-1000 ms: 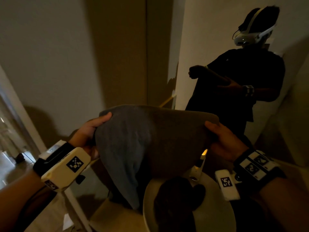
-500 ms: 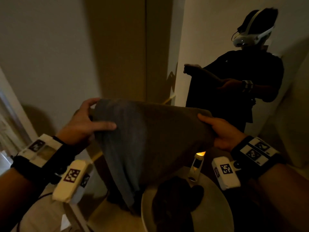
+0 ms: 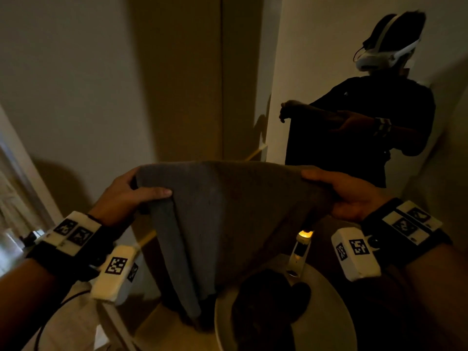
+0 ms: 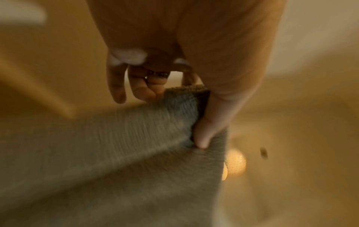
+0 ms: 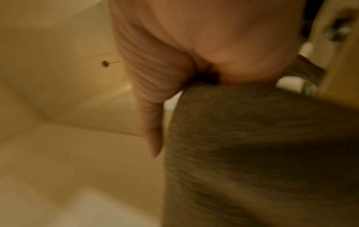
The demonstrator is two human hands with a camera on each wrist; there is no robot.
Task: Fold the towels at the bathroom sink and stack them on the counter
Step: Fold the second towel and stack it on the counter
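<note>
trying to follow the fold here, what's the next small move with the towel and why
Probably bring the two hands together to halve it: the left hand and right hand each pinch a top corner, and the towel hangs spread above the sink.

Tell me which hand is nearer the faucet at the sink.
Right. The right hand grips the grey towel just above the faucet; the left hand pinches the towel's far end, well to the left.

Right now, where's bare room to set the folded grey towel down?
Sink bowl is crowded: a dark bundle fills its middle, leaving only the bare right rim. Pale surface left of the bowl, under the grey towel, looks free. Both hands, left hand and right hand, hold it.
</note>
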